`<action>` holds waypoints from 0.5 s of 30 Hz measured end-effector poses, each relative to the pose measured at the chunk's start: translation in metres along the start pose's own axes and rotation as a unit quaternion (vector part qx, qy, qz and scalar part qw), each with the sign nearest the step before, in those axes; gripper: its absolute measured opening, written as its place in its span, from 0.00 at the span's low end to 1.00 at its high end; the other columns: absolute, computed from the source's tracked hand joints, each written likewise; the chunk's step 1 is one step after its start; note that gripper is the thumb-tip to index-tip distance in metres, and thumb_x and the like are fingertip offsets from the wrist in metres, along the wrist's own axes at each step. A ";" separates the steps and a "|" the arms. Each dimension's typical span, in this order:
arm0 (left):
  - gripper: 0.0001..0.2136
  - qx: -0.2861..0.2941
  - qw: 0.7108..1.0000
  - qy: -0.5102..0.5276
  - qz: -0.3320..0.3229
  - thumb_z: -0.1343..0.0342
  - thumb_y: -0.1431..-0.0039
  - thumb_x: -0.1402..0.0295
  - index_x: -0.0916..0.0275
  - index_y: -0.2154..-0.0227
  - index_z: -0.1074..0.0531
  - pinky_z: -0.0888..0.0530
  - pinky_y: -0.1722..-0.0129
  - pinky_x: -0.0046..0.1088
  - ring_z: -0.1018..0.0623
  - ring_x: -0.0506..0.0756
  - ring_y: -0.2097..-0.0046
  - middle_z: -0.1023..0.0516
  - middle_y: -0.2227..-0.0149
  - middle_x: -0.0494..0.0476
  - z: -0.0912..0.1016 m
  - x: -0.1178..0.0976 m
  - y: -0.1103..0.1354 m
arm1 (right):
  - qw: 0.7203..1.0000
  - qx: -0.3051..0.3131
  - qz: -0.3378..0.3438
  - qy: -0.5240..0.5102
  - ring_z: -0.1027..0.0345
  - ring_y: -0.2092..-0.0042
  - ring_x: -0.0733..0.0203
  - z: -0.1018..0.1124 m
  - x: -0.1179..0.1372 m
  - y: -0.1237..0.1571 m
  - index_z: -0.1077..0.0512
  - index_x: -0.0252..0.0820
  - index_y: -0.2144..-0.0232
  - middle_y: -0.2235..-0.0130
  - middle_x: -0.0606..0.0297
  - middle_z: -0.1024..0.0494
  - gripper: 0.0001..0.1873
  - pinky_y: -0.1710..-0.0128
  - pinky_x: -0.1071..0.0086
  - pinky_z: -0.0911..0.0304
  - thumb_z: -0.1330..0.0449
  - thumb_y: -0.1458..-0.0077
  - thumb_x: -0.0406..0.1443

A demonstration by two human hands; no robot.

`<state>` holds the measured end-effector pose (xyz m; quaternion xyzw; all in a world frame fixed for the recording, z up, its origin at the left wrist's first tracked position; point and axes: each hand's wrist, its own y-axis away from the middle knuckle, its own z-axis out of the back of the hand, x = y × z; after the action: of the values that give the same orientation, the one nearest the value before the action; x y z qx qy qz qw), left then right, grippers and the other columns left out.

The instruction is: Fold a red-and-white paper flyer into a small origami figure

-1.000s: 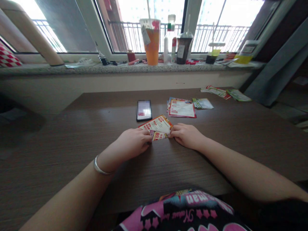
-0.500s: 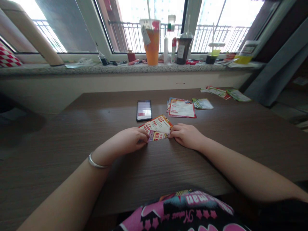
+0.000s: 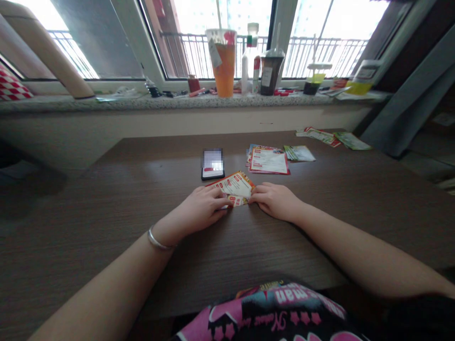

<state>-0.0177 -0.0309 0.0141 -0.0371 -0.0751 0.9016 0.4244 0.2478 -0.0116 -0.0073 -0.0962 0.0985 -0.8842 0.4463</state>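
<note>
Left hand (image 3: 205,206), right hand (image 3: 274,200) palm-down

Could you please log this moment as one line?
left hand: on part-folded flyer | right hand: at its right end | phone: beyond flyer | paper stack: right of phone

The left wrist (image 3: 166,229) carries a silver bangle (image 3: 155,241). The upper garment (image 3: 265,322) is black, printed with pink and teal areas, pale lettering (image 3: 290,294) and pink stars (image 3: 305,318).

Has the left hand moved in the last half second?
Yes, rightward. The left hand had its fingertips short of the right edge of the phone; now they reach past that edge, over the printed paper.
</note>
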 end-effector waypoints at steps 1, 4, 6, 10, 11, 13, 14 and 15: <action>0.12 -0.006 1.000 -0.017 0.009 0.47 0.38 0.66 0.53 0.53 0.27 0.32 0.48 0.42 0.27 0.59 0.50 0.25 0.56 0.57 -0.001 -0.003 -0.001 | 1.000 0.000 0.001 0.001 0.35 0.55 0.58 0.000 0.000 0.000 0.25 0.47 0.59 0.57 0.62 0.24 0.14 0.57 0.65 0.38 0.47 0.42 0.30; 0.13 -0.008 1.000 -0.024 -0.008 0.45 0.40 0.68 0.55 0.53 0.28 0.35 0.45 0.41 0.28 0.59 0.47 0.25 0.51 0.56 -0.005 -0.010 -0.004 | 1.000 0.001 0.014 -0.002 0.35 0.56 0.58 0.000 -0.001 -0.001 0.25 0.47 0.58 0.57 0.62 0.24 0.14 0.57 0.65 0.38 0.47 0.42 0.29; 0.15 0.003 1.000 -0.018 -0.019 0.46 0.39 0.68 0.55 0.49 0.30 0.34 0.47 0.40 0.28 0.58 0.48 0.26 0.50 0.56 -0.007 -0.013 -0.006 | 1.000 0.003 0.026 -0.007 0.36 0.57 0.58 -0.001 -0.001 -0.002 0.25 0.47 0.59 0.57 0.61 0.24 0.14 0.57 0.65 0.38 0.47 0.42 0.30; 0.17 0.014 1.000 -0.012 -0.013 0.47 0.39 0.67 0.54 0.46 0.33 0.31 0.49 0.39 0.29 0.59 0.48 0.27 0.49 0.57 -0.010 -0.016 -0.008 | 0.999 0.006 0.037 -0.005 0.37 0.57 0.58 -0.003 0.002 -0.003 0.25 0.45 0.58 0.58 0.59 0.25 0.14 0.57 0.65 0.38 0.49 0.40 0.31; 0.17 0.016 1.000 -0.009 -0.013 0.47 0.38 0.67 0.54 0.46 0.33 0.31 0.49 0.38 0.29 0.59 0.48 0.28 0.49 0.58 -0.010 -0.015 -0.008 | 0.999 0.008 0.037 -0.002 0.36 0.57 0.57 -0.003 0.003 -0.003 0.25 0.44 0.57 0.58 0.59 0.25 0.14 0.57 0.65 0.38 0.49 0.40 0.32; 0.17 0.018 1.000 -0.001 -0.015 0.47 0.38 0.68 0.55 0.46 0.32 0.31 0.49 0.38 0.29 0.58 0.48 0.28 0.49 0.58 -0.011 -0.015 -0.008 | 0.999 0.013 0.031 0.004 0.36 0.56 0.57 -0.003 0.004 -0.004 0.25 0.44 0.57 0.58 0.59 0.25 0.14 0.56 0.64 0.37 0.49 0.40 0.32; 0.17 0.017 1.000 0.002 -0.016 0.47 0.38 0.68 0.56 0.47 0.32 0.30 0.49 0.38 0.29 0.58 0.48 0.28 0.49 0.58 -0.011 -0.015 -0.007 | 0.999 0.016 0.028 0.006 0.36 0.56 0.57 -0.002 0.004 -0.004 0.25 0.44 0.57 0.58 0.59 0.25 0.14 0.56 0.64 0.37 0.49 0.41 0.32; 0.17 0.016 1.000 0.004 -0.017 0.47 0.38 0.68 0.56 0.47 0.32 0.30 0.49 0.39 0.29 0.58 0.47 0.28 0.49 0.58 -0.011 -0.014 -0.007 | 0.999 0.019 0.026 0.005 0.35 0.56 0.56 -0.001 0.003 -0.004 0.25 0.43 0.58 0.58 0.59 0.24 0.14 0.56 0.64 0.37 0.49 0.41 0.31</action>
<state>-0.0019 -0.0366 0.0044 -0.0325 -0.0601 0.8953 0.4403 0.2428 -0.0120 -0.0069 -0.0809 0.0865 -0.8744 0.4705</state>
